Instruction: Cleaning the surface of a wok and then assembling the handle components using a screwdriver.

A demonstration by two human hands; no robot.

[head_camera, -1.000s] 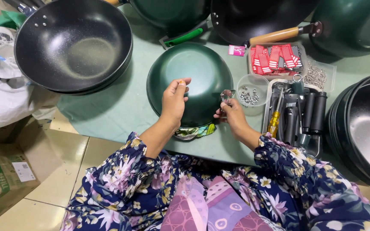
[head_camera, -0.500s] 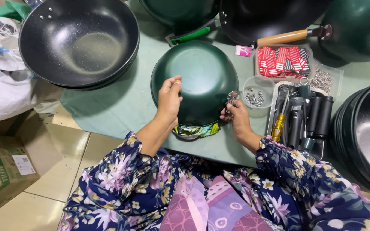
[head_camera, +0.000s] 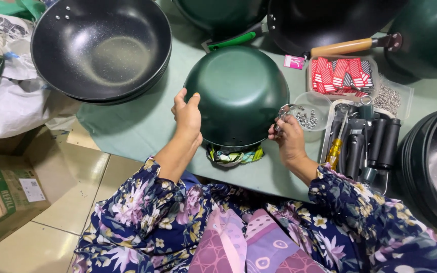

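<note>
1. An upside-down green pan (head_camera: 237,93) is sitting in the middle of the tabletop (head_camera: 127,131), resting on a crumpled cloth (head_camera: 233,155) at its near edge.
2. The left hand (head_camera: 188,115) is gripping the pan's left rim, fingers curled over it.
3. The right hand (head_camera: 288,136) is pinching a small metal part (head_camera: 283,111) against the pan's right rim.
4. A clear cup of screws (head_camera: 310,112) is standing just right of the pan, beside a tray of black handles (head_camera: 375,146).
5. A black wok (head_camera: 102,48) is lying far left.

Bright overhead light, glare in black wok (head_camera: 102,50), sharp, slight edge distortion
</note>
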